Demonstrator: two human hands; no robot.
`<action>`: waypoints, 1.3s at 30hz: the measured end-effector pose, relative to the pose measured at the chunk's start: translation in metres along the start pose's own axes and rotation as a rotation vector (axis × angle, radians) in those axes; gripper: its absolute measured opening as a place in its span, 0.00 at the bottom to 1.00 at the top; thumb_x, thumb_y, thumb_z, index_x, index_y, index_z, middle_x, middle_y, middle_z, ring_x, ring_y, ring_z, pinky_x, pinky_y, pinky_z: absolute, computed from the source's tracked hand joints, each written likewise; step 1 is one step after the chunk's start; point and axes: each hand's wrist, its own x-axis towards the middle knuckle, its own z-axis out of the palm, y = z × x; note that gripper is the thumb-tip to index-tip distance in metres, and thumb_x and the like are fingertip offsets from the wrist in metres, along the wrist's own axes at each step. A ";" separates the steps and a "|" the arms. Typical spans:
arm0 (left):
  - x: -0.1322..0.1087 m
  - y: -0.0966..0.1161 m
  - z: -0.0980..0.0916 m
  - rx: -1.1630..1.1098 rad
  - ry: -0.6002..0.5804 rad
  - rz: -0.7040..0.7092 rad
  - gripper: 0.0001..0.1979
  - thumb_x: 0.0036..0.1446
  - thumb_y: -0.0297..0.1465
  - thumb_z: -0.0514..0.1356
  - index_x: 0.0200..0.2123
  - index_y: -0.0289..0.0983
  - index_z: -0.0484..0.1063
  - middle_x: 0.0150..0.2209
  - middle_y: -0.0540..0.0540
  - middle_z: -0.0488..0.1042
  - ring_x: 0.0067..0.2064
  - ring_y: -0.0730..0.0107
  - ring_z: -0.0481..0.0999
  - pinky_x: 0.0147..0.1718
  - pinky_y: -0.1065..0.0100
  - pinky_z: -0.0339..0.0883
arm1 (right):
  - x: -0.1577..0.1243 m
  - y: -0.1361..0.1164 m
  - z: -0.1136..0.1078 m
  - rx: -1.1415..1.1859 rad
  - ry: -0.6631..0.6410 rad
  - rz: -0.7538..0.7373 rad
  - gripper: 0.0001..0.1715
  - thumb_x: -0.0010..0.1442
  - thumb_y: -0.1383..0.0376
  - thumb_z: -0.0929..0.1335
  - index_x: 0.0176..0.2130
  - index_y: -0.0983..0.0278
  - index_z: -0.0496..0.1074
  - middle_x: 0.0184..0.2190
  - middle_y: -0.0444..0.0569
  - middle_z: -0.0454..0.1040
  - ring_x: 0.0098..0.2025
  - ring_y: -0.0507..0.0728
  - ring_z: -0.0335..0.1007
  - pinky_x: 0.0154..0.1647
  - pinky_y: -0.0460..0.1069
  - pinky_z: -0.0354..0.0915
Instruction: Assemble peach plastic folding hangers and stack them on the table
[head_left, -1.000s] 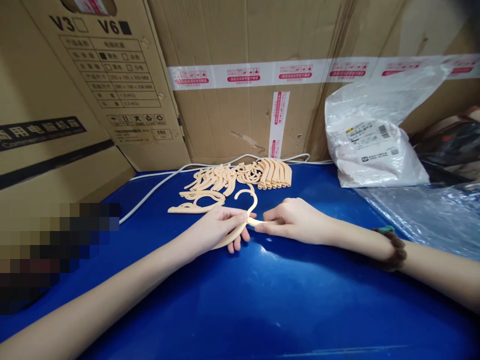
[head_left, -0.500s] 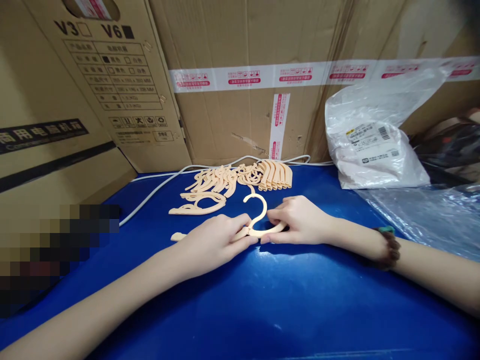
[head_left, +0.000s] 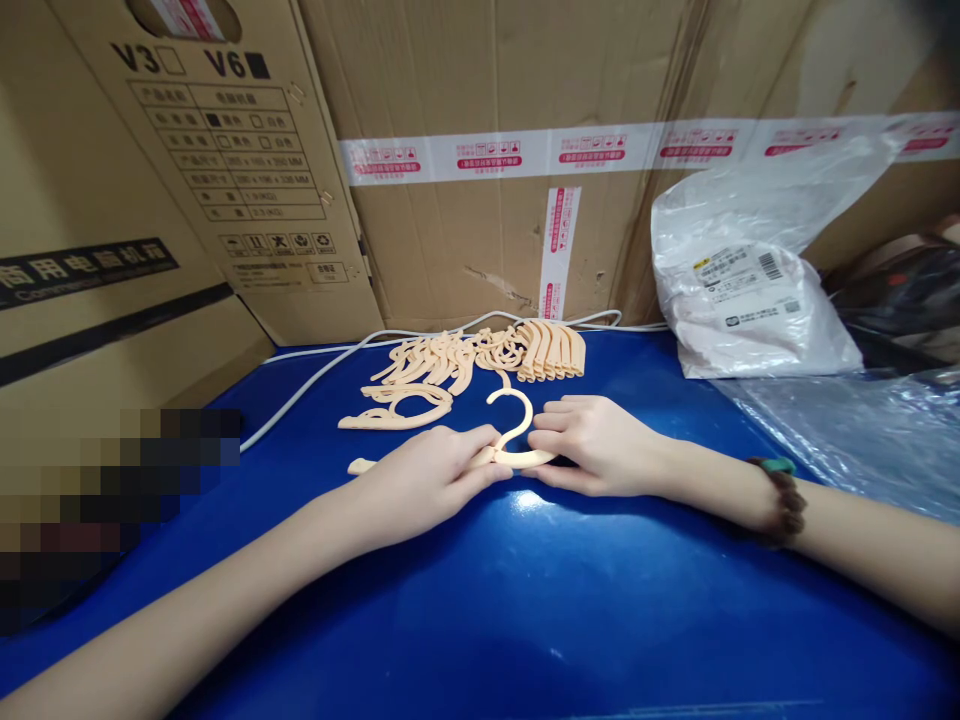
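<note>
Lying low on the blue surface (head_left: 525,600), a small peach hanger (head_left: 525,459) is held by both arms with its hook pointed away from the person, apparently so that it is steadied against the surface. The grip of the left hand (head_left: 427,480) is closed over the left arm, whose tip is seen beyond the knuckles. The grip of the right hand (head_left: 600,445) is pinched shut on the right arm. A pile of like pieces (head_left: 465,360) is laid just behind.

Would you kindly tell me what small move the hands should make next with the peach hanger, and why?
Probably press down beside the hook to seat it: the left hand and right hand each cover one arm of the hanger, which lies on the blue table.
</note>
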 end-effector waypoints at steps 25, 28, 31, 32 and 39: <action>0.000 0.003 0.003 0.128 0.052 -0.028 0.16 0.65 0.42 0.47 0.30 0.38 0.60 0.24 0.52 0.66 0.26 0.69 0.64 0.26 0.69 0.49 | 0.002 0.003 -0.001 0.062 0.070 0.088 0.24 0.65 0.50 0.61 0.28 0.65 0.68 0.24 0.45 0.67 0.29 0.53 0.57 0.33 0.49 0.52; 0.000 0.002 0.002 0.122 0.075 -0.018 0.16 0.65 0.42 0.47 0.31 0.38 0.61 0.25 0.52 0.67 0.27 0.69 0.65 0.27 0.70 0.49 | 0.002 0.003 -0.002 0.033 0.201 0.118 0.21 0.65 0.52 0.61 0.32 0.65 0.69 0.29 0.48 0.69 0.33 0.55 0.61 0.37 0.51 0.56; 0.000 0.003 0.001 0.114 0.085 -0.025 0.16 0.64 0.42 0.49 0.28 0.38 0.60 0.24 0.52 0.66 0.26 0.70 0.65 0.26 0.70 0.49 | 0.001 0.001 -0.003 -0.057 0.370 0.135 0.15 0.65 0.56 0.62 0.36 0.65 0.68 0.40 0.54 0.72 0.42 0.59 0.64 0.44 0.54 0.58; 0.000 0.004 0.001 0.109 0.089 -0.030 0.16 0.64 0.41 0.49 0.28 0.38 0.59 0.24 0.53 0.65 0.26 0.70 0.64 0.26 0.70 0.48 | 0.000 0.000 -0.004 -0.089 0.407 0.132 0.13 0.65 0.58 0.62 0.37 0.65 0.68 0.43 0.55 0.71 0.44 0.60 0.63 0.45 0.55 0.58; 0.000 0.002 0.002 0.097 0.144 -0.023 0.16 0.64 0.42 0.49 0.27 0.38 0.60 0.24 0.52 0.67 0.26 0.70 0.65 0.26 0.70 0.49 | -0.001 -0.005 -0.004 -0.262 0.418 -0.088 0.09 0.64 0.65 0.62 0.37 0.65 0.71 0.31 0.49 0.73 0.32 0.55 0.64 0.33 0.52 0.55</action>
